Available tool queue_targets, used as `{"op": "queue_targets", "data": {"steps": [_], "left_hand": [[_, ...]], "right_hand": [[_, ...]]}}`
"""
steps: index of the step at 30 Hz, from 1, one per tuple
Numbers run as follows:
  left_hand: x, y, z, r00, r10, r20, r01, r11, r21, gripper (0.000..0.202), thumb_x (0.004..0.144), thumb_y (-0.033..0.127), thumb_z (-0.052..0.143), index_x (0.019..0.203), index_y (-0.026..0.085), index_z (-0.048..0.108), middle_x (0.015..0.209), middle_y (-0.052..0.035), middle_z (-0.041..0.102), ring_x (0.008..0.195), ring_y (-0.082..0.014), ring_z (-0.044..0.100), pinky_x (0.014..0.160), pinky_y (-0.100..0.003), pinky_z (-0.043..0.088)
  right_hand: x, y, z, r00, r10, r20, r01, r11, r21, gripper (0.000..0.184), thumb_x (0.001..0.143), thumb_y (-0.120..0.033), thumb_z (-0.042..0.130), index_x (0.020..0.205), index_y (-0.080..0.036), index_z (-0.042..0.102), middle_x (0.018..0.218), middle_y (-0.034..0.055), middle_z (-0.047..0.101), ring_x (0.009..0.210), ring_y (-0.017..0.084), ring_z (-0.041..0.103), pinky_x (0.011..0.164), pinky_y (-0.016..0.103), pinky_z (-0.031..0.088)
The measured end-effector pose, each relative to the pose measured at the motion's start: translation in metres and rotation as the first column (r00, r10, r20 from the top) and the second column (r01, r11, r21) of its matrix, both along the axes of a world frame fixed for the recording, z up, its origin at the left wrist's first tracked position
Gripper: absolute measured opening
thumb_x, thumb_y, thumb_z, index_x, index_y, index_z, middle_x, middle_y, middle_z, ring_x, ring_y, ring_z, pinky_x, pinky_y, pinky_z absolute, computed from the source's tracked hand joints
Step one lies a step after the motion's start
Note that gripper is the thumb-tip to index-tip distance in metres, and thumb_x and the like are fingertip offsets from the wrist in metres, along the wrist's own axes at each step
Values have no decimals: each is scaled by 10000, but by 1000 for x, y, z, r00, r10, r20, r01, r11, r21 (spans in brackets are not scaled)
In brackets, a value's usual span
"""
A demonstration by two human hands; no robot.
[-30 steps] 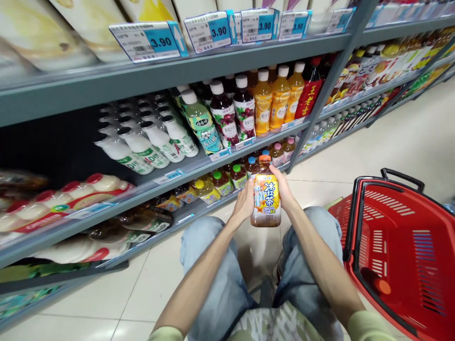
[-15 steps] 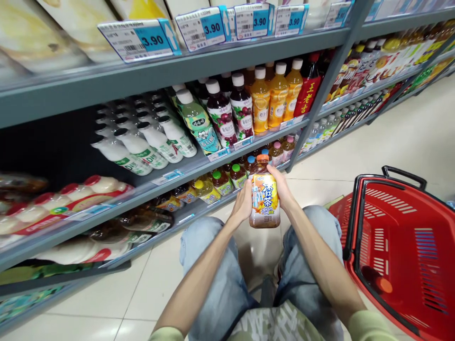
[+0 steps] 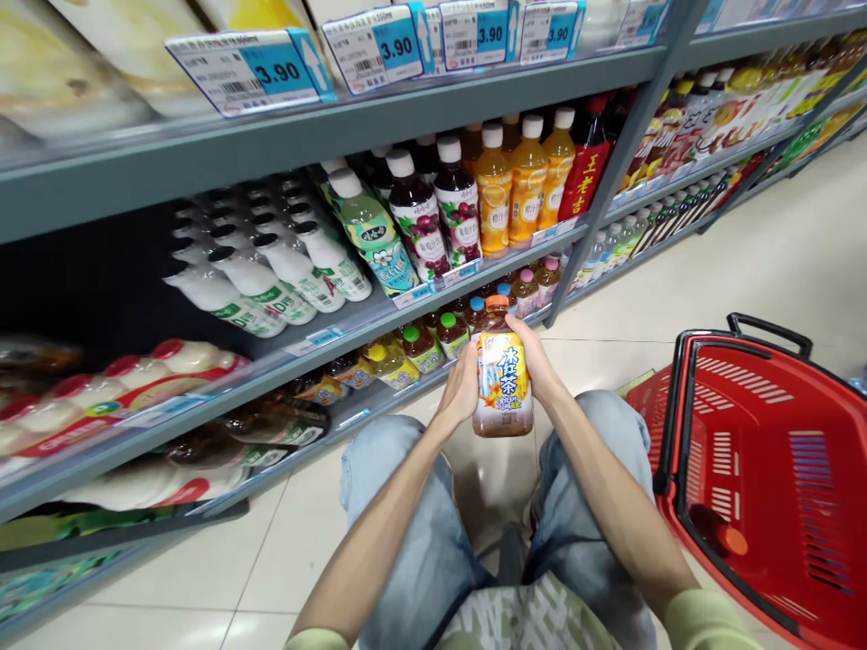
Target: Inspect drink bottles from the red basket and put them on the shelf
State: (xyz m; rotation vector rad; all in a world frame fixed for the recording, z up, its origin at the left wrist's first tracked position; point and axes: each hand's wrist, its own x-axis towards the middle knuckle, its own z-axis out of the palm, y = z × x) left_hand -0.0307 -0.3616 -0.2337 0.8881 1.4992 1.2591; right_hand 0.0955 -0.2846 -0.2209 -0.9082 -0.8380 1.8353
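Observation:
I hold a bottle of iced tea upright over my knees; it has a yellow label and an orange cap. My left hand is closed on its left side. My right hand is wrapped round its right side, the fingers reaching up to the neck. The bottle hangs just in front of the low shelf of small bottles with coloured caps.
Grey shelves on the left carry white drink bottles, dark juice bottles, orange juice bottles and blue 3.90 price tags. A red shopping basket stands on the tiled floor at my right, with one bottle lying in it.
The bottle has turned a little in my hands, its label now facing more to the right. The view has shifted slightly; both hands stay on the bottle.

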Motion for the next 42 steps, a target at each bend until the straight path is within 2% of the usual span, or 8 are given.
{"op": "queue_targets", "data": {"steps": [4,9,16,19,23,29,34,42], "left_hand": [[-3,1,-5,991,-42,-127,40,999,-14,690,1019,724,288,1198,209,710,1238,-103,742,1206,-290,658,1138,-440,448],[-3,-1,-2,967,-41,-253,60,996,67,667,1037,680,271,1212,198,697,1243,-119,732,1187,-306,656,1149,-474,427],[1,7,-4,1000,-6,-27,10,987,158,673,994,719,371,1248,178,680,1302,-122,715,1317,-310,605,1168,-436,444],[1,10,-3,995,-77,-69,91,970,227,677,995,723,373,1297,179,639,1341,-121,695,1315,-305,610,1156,-419,451],[0,6,3,970,-180,-165,218,942,254,709,957,690,523,1443,173,510,1385,-139,664,1272,-306,639,1105,-398,482],[6,10,9,928,-214,-305,282,939,197,1148,625,478,933,1564,173,348,1462,-149,604,1299,-330,618,1106,-434,497],[14,12,10,905,-191,-380,259,956,136,1212,555,406,958,1560,143,334,1385,-161,648,1241,-334,652,1068,-465,524],[15,3,9,890,-120,-440,207,966,156,1139,618,449,889,1557,138,323,1402,-176,628,1236,-325,658,1051,-438,532]], "right_hand": [[0,0,1,995,-55,78,48,995,87,409,793,-603,789,870,-213,694,871,1,714,781,180,637,731,297,496],[2,-1,9,991,-102,83,78,966,247,326,827,-536,758,922,-226,725,974,3,718,904,200,633,865,317,500],[3,-10,15,960,-247,134,165,882,442,384,803,-507,788,1080,-247,736,1063,34,730,993,246,654,960,382,504],[3,-12,16,945,-298,137,209,869,449,391,812,-498,785,1103,-243,726,1098,42,734,1030,246,657,986,383,507],[4,-9,13,916,-377,139,281,848,450,437,803,-519,790,1116,-223,720,1117,55,737,1048,239,658,1013,380,507],[4,3,1,842,-522,134,437,807,397,589,804,-606,753,1156,-137,700,1127,110,735,1001,254,692,940,406,551],[7,2,1,809,-555,195,399,762,510,574,827,-574,764,1208,-150,697,1197,110,733,1087,259,695,1007,410,534],[10,-1,-4,861,-482,163,328,771,546,494,863,-539,736,1205,-188,681,1225,79,708,1151,235,654,1075,389,478]]}}
